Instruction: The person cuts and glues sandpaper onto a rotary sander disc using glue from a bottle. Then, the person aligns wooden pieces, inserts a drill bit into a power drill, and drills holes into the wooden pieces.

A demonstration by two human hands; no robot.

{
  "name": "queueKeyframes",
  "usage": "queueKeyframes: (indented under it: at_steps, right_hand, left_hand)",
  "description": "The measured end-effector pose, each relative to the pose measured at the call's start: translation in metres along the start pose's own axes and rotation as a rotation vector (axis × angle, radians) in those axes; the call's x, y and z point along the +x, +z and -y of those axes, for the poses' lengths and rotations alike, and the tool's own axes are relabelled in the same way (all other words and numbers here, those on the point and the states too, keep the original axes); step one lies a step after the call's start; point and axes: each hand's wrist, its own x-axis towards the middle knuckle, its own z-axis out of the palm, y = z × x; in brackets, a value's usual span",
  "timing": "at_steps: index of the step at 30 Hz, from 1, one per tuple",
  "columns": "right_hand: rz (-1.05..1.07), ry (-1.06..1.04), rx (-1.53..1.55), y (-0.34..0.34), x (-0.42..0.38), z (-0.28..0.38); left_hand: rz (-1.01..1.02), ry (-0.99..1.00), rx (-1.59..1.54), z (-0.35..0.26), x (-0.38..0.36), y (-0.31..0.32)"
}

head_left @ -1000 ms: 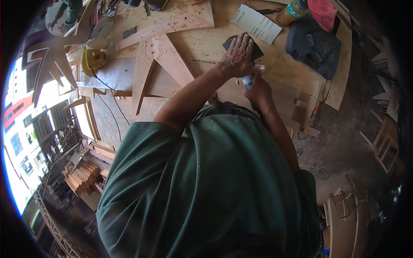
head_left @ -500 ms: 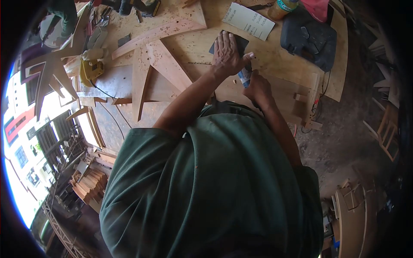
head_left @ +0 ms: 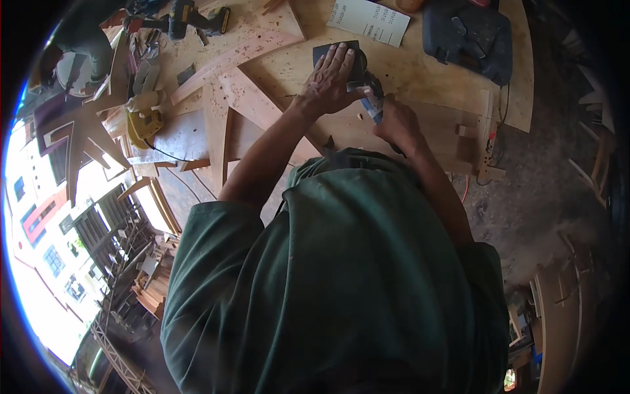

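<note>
My left hand [head_left: 328, 79] lies flat, fingers stretched, on a dark square sheet [head_left: 320, 51] that looks like sandpaper. Its thumb reaches across to the head of a blue-bodied power tool [head_left: 375, 105], which looks like an angle grinder. My right hand [head_left: 399, 125] is wrapped around that tool's body. A dark round part of the tool shows beside my left fingers, partly covered. Pale wooden pieces [head_left: 252, 98], joined at angles and sprinkled with shavings, lie left of my left hand.
A cordless drill [head_left: 180, 20] and a yellow power tool [head_left: 143, 121] lie left on the workbench [head_left: 400, 72]. A printed paper [head_left: 371, 21] and a black case [head_left: 467, 43] sit at the back. Another person's green-clothed limb [head_left: 98, 56] shows upper left.
My view has shifted, so the bench appears lower at left. My left hand appears slightly further left, and more of the tool's head shows. The right hand still grips the tool.
</note>
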Motion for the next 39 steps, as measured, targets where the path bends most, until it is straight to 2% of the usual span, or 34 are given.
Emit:
queueKeyframes:
  at_steps: [5,8,11,16,22,26,29,35,39]
  right_hand:
    - [0.004,0.004,0.001,0.002,0.000,-0.001]
    - [-0.006,0.001,0.005,0.004,0.000,-0.004]
    - [0.017,0.020,0.027,0.002,-0.003,-0.004]
    - [0.006,-0.008,0.006,0.004,0.000,-0.006]
    - [0.021,-0.005,0.000,-0.004,-0.001,0.000]
    - [-0.020,-0.023,-0.031,0.000,0.000,-0.002]
    - [-0.020,-0.006,-0.030,0.006,0.001,-0.006]
    - [-0.010,-0.006,-0.017,0.009,-0.001,-0.006]
    - [0.000,-0.007,-0.006,0.002,0.004,-0.009]
  left_hand:
    - [-0.019,-0.198,0.038,-0.019,0.001,0.012]
    - [-0.097,-0.272,0.005,-0.032,-0.004,0.012]
    - [-0.043,-0.020,0.020,-0.036,-0.005,-0.009]
    - [0.047,0.058,-0.001,-0.019,-0.011,-0.001]
    - [0.109,-0.166,0.048,-0.012,-0.003,0.001]
    - [0.030,-0.334,-0.004,-0.036,-0.011,0.013]
    - [0.055,-0.371,0.022,-0.054,-0.018,0.015]
    - [0.058,-0.332,-0.013,-0.037,0.002,0.011]
    - [0.094,-0.203,0.054,-0.042,-0.021,-0.004]
